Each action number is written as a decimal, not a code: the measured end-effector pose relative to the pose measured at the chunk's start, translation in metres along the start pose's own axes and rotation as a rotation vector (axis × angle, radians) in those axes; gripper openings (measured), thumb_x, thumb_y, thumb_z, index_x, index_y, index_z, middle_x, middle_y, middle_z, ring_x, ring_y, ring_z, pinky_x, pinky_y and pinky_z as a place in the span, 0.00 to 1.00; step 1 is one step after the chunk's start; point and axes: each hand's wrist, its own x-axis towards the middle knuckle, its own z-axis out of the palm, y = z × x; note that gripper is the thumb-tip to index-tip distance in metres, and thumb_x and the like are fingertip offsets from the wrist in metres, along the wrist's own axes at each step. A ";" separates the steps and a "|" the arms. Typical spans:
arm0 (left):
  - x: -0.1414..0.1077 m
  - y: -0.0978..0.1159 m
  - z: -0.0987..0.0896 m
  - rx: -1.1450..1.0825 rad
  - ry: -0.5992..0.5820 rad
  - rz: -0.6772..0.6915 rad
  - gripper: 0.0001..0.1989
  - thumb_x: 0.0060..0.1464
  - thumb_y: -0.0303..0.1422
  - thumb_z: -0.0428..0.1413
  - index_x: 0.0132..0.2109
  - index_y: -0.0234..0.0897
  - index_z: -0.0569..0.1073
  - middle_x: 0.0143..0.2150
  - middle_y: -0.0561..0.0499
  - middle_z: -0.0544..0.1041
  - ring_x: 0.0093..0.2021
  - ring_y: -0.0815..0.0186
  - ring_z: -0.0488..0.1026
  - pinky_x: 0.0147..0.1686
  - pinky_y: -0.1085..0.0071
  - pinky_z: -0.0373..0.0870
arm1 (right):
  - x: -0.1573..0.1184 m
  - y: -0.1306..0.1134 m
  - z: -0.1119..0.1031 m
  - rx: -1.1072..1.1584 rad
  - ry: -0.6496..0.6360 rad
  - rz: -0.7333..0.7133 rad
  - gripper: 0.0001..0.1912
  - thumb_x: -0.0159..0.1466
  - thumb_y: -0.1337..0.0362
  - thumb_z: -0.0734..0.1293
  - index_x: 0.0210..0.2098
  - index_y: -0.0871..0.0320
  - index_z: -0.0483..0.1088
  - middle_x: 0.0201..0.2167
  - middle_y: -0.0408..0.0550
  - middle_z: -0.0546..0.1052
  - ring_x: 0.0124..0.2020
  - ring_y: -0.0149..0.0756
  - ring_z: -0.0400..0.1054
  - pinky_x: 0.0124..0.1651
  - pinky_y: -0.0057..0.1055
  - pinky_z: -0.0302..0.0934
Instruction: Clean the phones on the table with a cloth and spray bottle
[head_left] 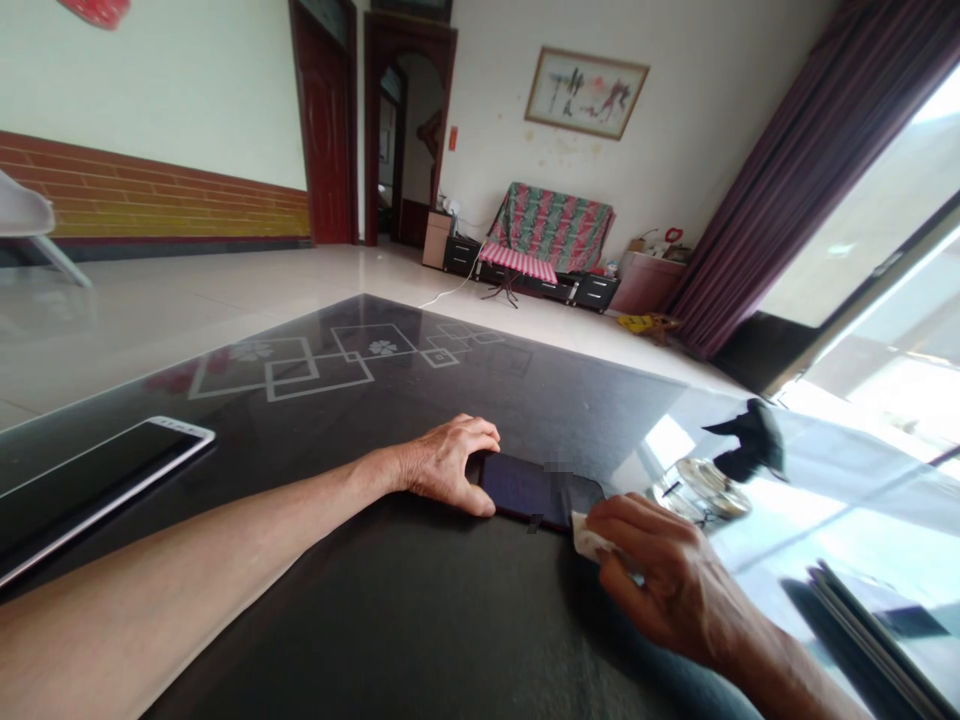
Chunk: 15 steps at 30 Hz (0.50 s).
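Bare left forearm (pixel 225 560) stretches across the bench (pixel 360 620), left hand (pixel 450 465) bracing the dark phone (pixel 521 488)!
Left grip spans the phone's left end, thumb and fingers at its edges; right hand (pixel 667 560) pinches a white wad (pixel 589 540) at the other end. The phone lies flat, well in from the bench's far corner. It looks light, stiff, slick and probably fragile, so the side edges seem the safest hold.

The phone (pixel 519 486) lies on the table (pixel 360 630) between both hands (pixel 448 468) (pixel 667 560).
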 end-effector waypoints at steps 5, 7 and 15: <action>0.000 -0.001 0.000 -0.005 0.001 0.009 0.29 0.35 0.39 0.67 0.47 0.35 0.74 0.54 0.43 0.71 0.52 0.51 0.67 0.54 0.60 0.65 | -0.002 0.007 0.005 0.006 -0.058 0.024 0.12 0.61 0.70 0.59 0.39 0.57 0.73 0.38 0.51 0.76 0.37 0.39 0.70 0.39 0.36 0.67; 0.000 0.000 0.000 -0.004 0.000 0.004 0.29 0.34 0.39 0.67 0.46 0.34 0.74 0.54 0.42 0.71 0.52 0.51 0.67 0.54 0.60 0.65 | 0.003 0.003 0.009 0.041 -0.071 0.021 0.13 0.62 0.71 0.59 0.41 0.56 0.72 0.41 0.51 0.76 0.40 0.39 0.70 0.41 0.35 0.67; 0.001 0.003 -0.003 0.002 -0.024 -0.021 0.30 0.34 0.39 0.67 0.47 0.33 0.74 0.55 0.41 0.70 0.53 0.50 0.66 0.54 0.59 0.65 | 0.016 -0.007 0.016 0.113 -0.111 -0.014 0.16 0.62 0.72 0.58 0.45 0.56 0.71 0.45 0.51 0.74 0.44 0.39 0.68 0.47 0.36 0.65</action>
